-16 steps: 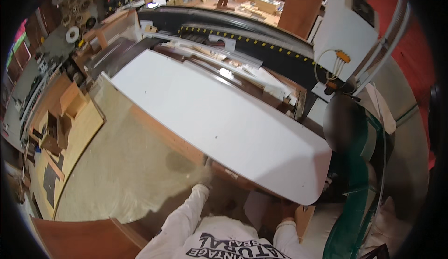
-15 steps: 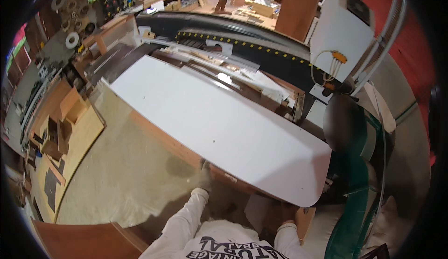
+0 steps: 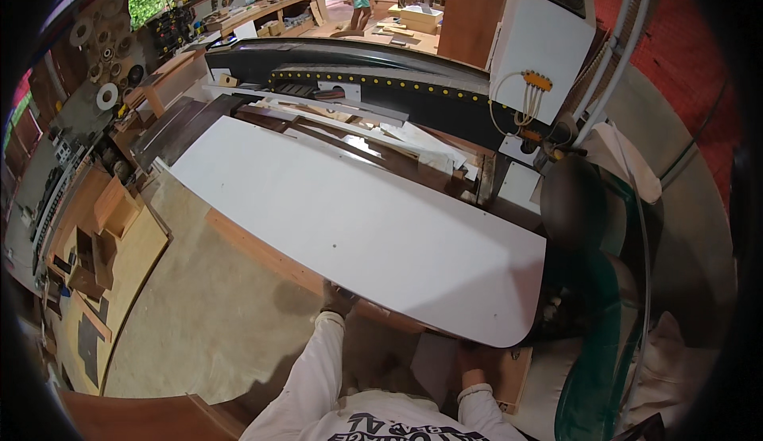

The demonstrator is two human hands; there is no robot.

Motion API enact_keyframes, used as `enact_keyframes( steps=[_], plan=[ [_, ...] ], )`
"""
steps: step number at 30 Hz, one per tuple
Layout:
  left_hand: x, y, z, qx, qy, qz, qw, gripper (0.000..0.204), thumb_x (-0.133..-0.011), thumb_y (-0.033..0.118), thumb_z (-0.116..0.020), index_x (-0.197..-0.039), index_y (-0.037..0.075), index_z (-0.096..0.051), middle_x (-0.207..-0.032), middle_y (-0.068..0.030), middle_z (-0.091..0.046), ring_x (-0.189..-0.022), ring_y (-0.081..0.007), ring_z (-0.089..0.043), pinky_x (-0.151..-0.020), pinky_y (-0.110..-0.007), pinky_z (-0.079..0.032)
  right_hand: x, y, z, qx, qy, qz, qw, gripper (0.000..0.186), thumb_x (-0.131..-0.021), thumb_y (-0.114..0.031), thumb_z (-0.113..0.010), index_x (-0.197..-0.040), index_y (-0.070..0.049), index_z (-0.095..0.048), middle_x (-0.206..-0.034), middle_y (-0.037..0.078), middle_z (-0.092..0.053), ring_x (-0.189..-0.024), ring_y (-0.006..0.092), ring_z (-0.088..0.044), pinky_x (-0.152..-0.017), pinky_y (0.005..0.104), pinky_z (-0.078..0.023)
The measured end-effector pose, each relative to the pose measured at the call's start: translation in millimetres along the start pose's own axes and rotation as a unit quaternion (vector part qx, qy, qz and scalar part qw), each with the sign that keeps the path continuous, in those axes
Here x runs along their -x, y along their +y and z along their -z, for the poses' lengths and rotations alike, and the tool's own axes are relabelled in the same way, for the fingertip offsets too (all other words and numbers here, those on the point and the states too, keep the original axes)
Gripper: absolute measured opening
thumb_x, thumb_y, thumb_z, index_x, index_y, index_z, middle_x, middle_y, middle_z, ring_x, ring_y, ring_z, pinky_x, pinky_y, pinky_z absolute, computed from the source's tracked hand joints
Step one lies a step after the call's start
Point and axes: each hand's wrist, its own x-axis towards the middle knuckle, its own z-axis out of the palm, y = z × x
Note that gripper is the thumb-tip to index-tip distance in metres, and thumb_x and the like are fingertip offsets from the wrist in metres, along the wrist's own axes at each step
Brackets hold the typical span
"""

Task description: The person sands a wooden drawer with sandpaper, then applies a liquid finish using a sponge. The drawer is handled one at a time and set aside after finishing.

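While the white panel [image 3: 358,226] lies flat, the left hand [image 3: 338,299] grips its near edge. The right hand [image 3: 469,355] sits under it; grip unclear.

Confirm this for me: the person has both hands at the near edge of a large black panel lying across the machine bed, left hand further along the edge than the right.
Not quite: the head view shows the panel is white, not black. The rest holds: the left hand and right hand are both at its near edge, with the left hand further along.
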Motion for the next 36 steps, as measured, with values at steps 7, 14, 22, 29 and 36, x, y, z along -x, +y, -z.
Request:
enact_keyframes(
  steps=[7, 14, 22, 29, 36],
  plan=[
    [-4, 17, 16, -0.021, 0.028, 0.075, 0.997, 0.066, -0.09, 0.061, -0.056, -0.13, 0.008, -0.056, -0.13, -0.0157, -0.061, -0.12, -0.0361, -0.058, -0.101, -0.057, -0.046, -4, 29, 12, -0.077, 0.023, -0.014, 0.997, 0.028, -0.109, -0.032, -0.049, -0.11, -0.01, -0.066, -0.104, 0.004, -0.07, -0.094, 0.0205, -0.067, -0.083, 0.0383, -0.058],
    [-5, 18, 25, 0.079, 0.03, 0.088, 0.993, 0.058, -0.092, 0.056, -0.053, -0.124, 0.008, -0.056, -0.122, -0.0144, -0.06, -0.115, -0.0336, -0.057, -0.099, -0.055, -0.046, 11, 29, -2, -0.114, 0.01, -0.02, 0.993, 0.035, -0.108, -0.033, -0.051, -0.132, -0.009, -0.061, -0.132, 0.008, -0.065, -0.12, 0.0268, -0.061, -0.105, 0.0423, -0.05],
    [21, 22, 53, -0.027, 0.048, 0.073, 0.996, 0.064, -0.095, 0.063, -0.049, -0.128, 0.009, -0.055, -0.135, -0.0167, -0.056, -0.12, -0.0362, -0.056, -0.104, -0.056, -0.046, 59, 22, -14, 0.368, 0.015, 0.014, 0.93, 0.049, -0.105, -0.033, -0.05, -0.147, -0.009, -0.052, -0.15, 0.014, -0.055, -0.139, 0.0304, -0.05, -0.119, 0.0437, -0.038],
    [96, 20, 137, 0.032, -0.021, 0.039, 0.998, 0.068, -0.098, 0.066, -0.049, -0.137, 0.01, -0.053, -0.145, -0.0171, -0.052, -0.135, -0.0355, -0.05, -0.114, -0.051, -0.044, 144, 34, 54, 0.709, -0.109, 0.133, 0.684, 0.048, -0.099, -0.033, -0.058, -0.14, -0.008, -0.058, -0.141, 0.016, -0.061, -0.133, 0.0354, -0.057, -0.114, 0.0443, -0.045],
    [156, 42, 237, -0.546, -0.218, -0.174, 0.79, 0.034, -0.102, 0.03, -0.065, -0.128, 0.007, -0.064, -0.122, -0.0091, -0.069, -0.102, -0.0222, -0.068, -0.087, -0.037, -0.06, 212, 48, 126, 0.888, -0.128, 0.388, -0.212, 0.041, -0.101, -0.029, -0.06, -0.136, -0.009, -0.06, -0.138, 0.014, -0.064, -0.128, 0.0332, -0.06, -0.108, 0.042, -0.05]
  ],
)
